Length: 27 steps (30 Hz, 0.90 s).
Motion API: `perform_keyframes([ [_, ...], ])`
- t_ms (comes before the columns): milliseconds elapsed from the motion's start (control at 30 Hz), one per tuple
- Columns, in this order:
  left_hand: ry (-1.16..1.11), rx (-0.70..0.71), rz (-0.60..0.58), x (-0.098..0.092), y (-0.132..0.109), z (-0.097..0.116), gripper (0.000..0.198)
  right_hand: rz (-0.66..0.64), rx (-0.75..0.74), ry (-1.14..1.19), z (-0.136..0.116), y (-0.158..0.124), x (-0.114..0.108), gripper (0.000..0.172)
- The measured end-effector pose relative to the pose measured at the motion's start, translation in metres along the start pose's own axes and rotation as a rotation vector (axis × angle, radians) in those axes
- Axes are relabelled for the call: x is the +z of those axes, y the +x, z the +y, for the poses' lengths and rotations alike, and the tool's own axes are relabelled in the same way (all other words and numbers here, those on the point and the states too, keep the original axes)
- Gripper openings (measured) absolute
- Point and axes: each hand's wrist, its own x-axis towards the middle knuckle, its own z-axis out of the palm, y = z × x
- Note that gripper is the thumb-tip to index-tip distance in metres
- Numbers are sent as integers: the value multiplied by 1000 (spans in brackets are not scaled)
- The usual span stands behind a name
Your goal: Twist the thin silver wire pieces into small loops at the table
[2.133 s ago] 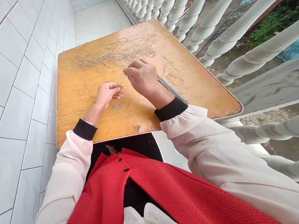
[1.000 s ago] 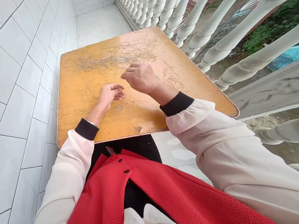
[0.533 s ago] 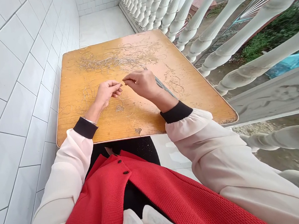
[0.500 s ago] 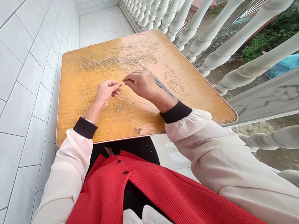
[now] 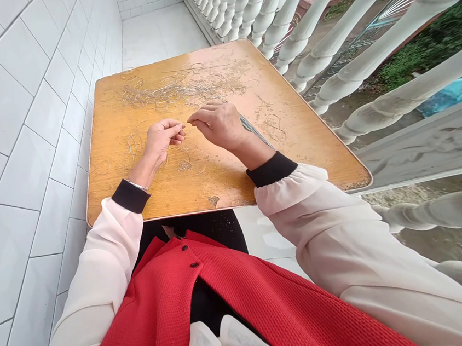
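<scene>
My left hand [image 5: 161,139] and my right hand [image 5: 216,125] hover close together over a worn orange wooden tabletop [image 5: 224,190]. Their fingertips curl into pinches that almost meet, and anything held between them is too fine to tell. A bundle of thin grey strands [image 5: 256,132] lies under the heel of my right hand. A loose tangle of fine pale strands [image 5: 168,90] spreads across the far half of the table. Smaller loops [image 5: 132,147] lie beside my left hand.
A white tiled wall [image 5: 32,133] runs along the table's left side. White balusters of a balcony railing [image 5: 348,34] line the right, with a grey ledge [image 5: 426,147]. Tiled floor [image 5: 154,35] stretches beyond the table. My red waistcoat [image 5: 195,303] fills the lower view.
My hands have drawn closer together since the oldest frame, and the fingertips now nearly meet. The view has shifted slightly, and the tangle and bundle look unmoved.
</scene>
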Motion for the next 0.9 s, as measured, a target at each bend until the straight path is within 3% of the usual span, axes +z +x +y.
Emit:
perform_keyframes([
  [400,-38,-15,-45,-6,4,-3,21,19,16,-29,-4,0,0,27],
  [900,27,-37,-67,-12,7,0,15,101,252,188,-12,-4,12,24],
])
